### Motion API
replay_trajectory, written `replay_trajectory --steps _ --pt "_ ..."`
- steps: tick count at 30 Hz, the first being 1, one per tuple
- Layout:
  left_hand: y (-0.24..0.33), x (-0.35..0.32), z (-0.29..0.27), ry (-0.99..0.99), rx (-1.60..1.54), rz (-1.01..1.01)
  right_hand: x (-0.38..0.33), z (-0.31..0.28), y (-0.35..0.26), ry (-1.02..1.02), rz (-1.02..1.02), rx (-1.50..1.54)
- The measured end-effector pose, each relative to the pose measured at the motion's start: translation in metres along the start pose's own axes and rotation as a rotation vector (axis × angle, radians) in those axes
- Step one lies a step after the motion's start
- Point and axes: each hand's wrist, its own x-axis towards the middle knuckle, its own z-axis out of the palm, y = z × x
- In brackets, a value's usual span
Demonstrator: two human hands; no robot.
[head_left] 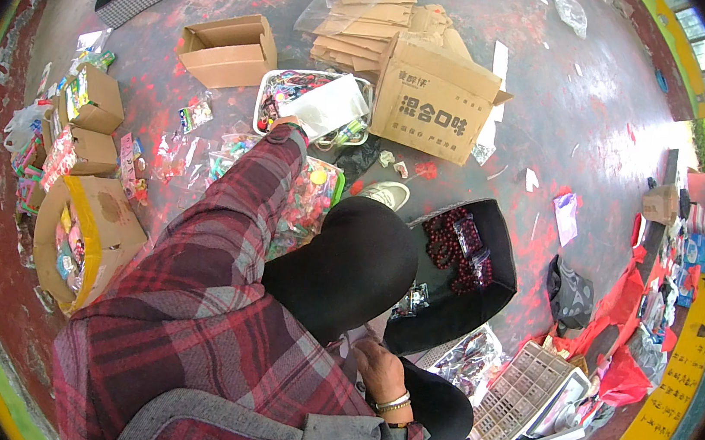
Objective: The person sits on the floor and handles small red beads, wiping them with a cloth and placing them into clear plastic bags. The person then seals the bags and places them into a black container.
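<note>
My left hand (286, 122) reaches out to the near left rim of a white basket (259, 105) full of small colourful packets. A white sheet (331, 106) lies over the packets, right beside this hand. Its fingers are mostly hidden past the plaid sleeve, so I cannot tell whether they grip anything. Close to my body, my right hand (378, 372) is between my knees with its fingers curled. A pale scrap (345, 346) shows by its fingertips, too small to name. Right of my knee a black bin (482, 300) holds dark red beads (445, 244) and clear packets.
Beyond the basket stand an open carton (228, 54), a large printed carton (431, 103) and stacked flat cardboard (362, 17). More cartons (99, 230) with packets are at the left. A beige crate (519, 395) leans over clutter at the right. Colourful packets (307, 202) lie beside my knee.
</note>
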Motion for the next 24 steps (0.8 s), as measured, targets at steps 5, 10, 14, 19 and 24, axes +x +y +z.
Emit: replay_trajectory --steps 5,10,14,19,24 --pt "-0.001 0.0 0.0 -0.02 -0.017 -0.003 -0.002 -0.002 -0.002 -0.008 0.023 -0.015" --pt "-0.009 0.003 -0.003 -0.048 -0.042 -0.016 -0.001 -0.002 -0.004 -0.007 0.018 -0.013" --pt "-0.018 0.008 -0.002 -0.094 -0.048 -0.013 -0.002 -0.001 -0.001 0.011 -0.006 0.01" --pt "-0.034 0.02 0.011 0.014 -0.118 0.058 -0.003 -0.006 -0.006 -0.036 0.026 -0.036" --pt "-0.055 0.031 0.01 0.076 -0.169 0.181 0.001 -0.003 -0.003 -0.042 0.004 -0.032"
